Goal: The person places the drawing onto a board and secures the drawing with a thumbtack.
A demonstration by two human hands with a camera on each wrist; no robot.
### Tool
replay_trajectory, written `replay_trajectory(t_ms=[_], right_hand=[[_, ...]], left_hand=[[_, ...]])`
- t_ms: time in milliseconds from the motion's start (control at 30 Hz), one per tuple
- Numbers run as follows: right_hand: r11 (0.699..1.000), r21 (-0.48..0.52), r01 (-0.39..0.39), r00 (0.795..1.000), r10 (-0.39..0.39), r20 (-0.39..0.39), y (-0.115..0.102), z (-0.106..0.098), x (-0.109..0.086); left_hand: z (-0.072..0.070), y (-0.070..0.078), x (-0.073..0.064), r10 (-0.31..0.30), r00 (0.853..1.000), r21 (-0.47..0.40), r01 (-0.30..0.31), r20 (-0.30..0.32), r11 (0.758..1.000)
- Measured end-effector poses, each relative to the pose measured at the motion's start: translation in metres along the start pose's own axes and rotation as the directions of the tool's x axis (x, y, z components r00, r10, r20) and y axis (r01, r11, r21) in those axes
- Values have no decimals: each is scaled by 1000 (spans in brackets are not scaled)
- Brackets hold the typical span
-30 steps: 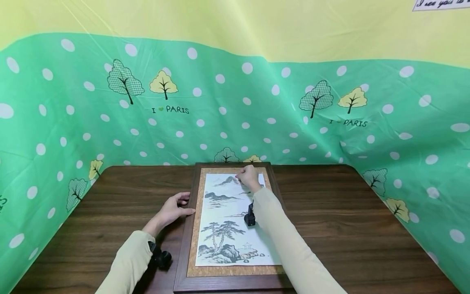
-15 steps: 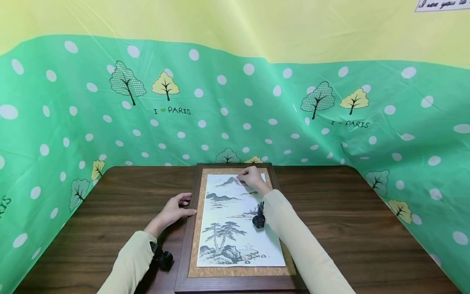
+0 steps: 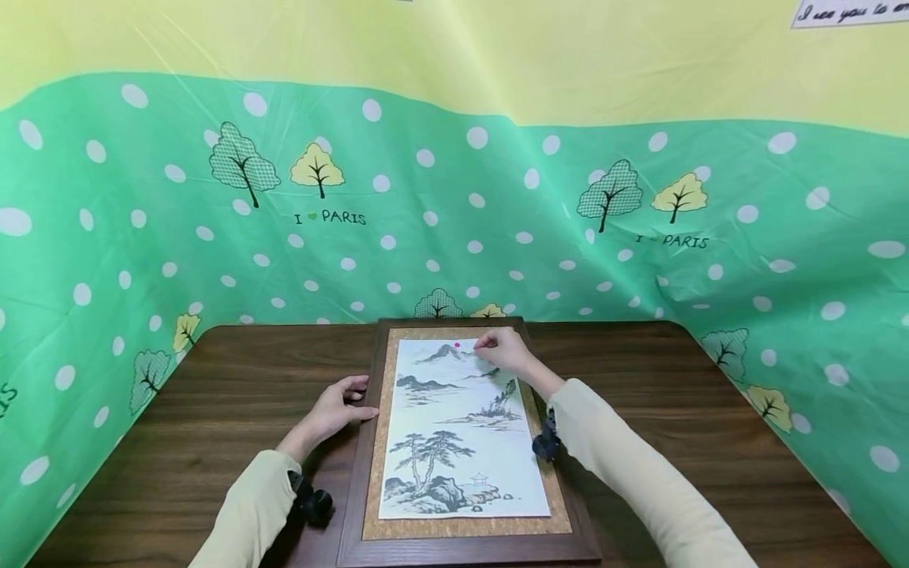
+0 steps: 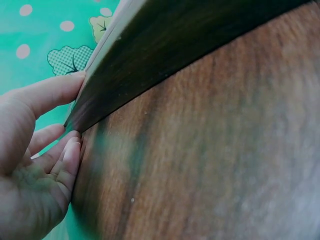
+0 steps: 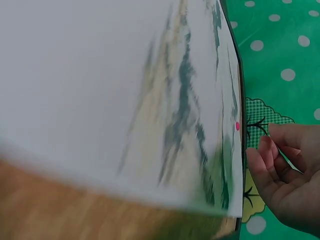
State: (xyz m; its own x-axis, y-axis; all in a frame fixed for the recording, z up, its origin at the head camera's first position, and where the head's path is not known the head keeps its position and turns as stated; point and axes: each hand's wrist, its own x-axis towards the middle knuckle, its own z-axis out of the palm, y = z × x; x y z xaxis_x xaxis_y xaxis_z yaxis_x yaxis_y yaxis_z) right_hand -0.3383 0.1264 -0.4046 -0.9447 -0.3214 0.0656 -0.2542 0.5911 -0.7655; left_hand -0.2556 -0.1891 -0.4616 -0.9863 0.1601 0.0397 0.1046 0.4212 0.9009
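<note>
A landscape ink painting on white paper [image 3: 454, 410] lies over the cork board [image 3: 469, 527] inside a dark brown wooden frame [image 3: 465, 548]. A small pink pushpin [image 3: 457, 345] sits in the paper near the middle of its top edge. Just right of the pin is my right hand [image 3: 507, 352], its fingers loosely bent; the right wrist view shows a gap between thumb and fingers with nothing held. My left hand [image 3: 334, 410] rests against the frame's left side. In the left wrist view its thumb [image 4: 65, 90] touches the frame's edge, the other fingers lower down.
The frame lies on a dark wood-grain table [image 3: 639, 410], its far end close to the table's back edge. Behind and around the table hangs a green and yellow cloth [image 3: 398, 173] with white dots and printed trees. Small black cameras are strapped to both wrists.
My right hand has let go of the pink pushpin and moved to the right, leaving the pin visible in the paper. My left hand stays at the frame's left side.
</note>
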Motion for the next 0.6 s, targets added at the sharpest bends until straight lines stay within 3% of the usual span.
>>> replay_trajectory(t_ms=[33, 133, 367, 533, 600], right_hand=[[1000, -10, 9, 1000, -9, 1, 2, -3, -4], [999, -30, 21, 1000, -21, -6, 8, -11, -16], [1000, -19, 3, 999, -4, -51, 25, -34, -42], [1000, 0, -12, 999, 12, -53, 35, -50, -59], [1000, -10, -22, 998, 22, -51, 39, -57, -66]], left_hand=[[0, -1, -1, 34, 999, -5, -34, -2, 999], [0, -2, -3, 63, 998, -11, -63, 1, 998], [1, 6, -2, -35, 999, -4, 35, 11, 999], [-1, 25, -10, -45, 999, 14, 45, 6, 999], [-1, 22, -9, -28, 999, 26, 27, 16, 999]])
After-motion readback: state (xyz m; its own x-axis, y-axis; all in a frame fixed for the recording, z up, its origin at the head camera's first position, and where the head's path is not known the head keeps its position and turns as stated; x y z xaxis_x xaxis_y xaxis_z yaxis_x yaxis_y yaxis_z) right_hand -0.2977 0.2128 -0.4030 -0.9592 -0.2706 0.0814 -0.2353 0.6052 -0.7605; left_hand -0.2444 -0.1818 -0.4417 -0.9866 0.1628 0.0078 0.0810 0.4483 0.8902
